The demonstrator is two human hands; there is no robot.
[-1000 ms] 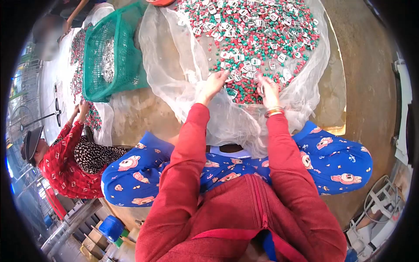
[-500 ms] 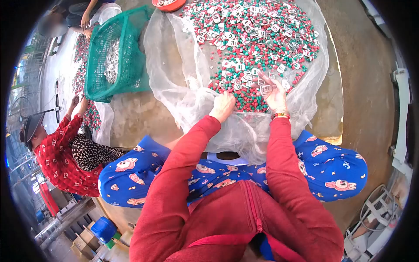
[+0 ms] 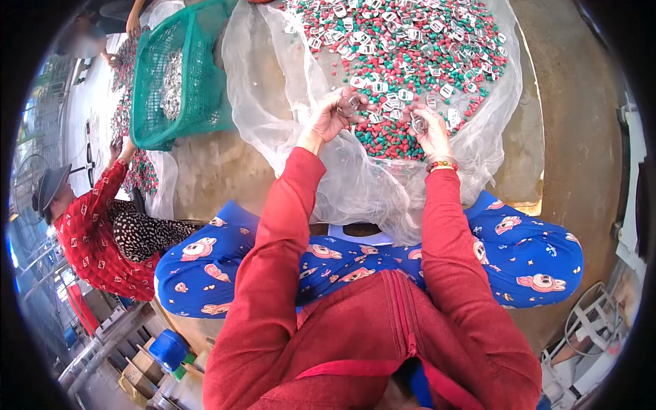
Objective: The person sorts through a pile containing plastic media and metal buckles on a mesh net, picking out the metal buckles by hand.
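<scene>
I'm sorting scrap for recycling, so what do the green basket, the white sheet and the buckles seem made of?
Green basket: likely matte plastic, an open molded-looking lattice.
White sheet: sheer mesh, probably synthetic; it creases softly.
Buckles: silvery, slightly shiny; metal or coated plastic.

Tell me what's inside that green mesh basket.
Inside the green basket lies a heap of small silvery pieces. Whatever sits beneath the heap's top layer is covered and cannot be seen.

Silvery buckles [image 3: 405, 95] atop red-green pellets [image 3: 391, 142]
</scene>
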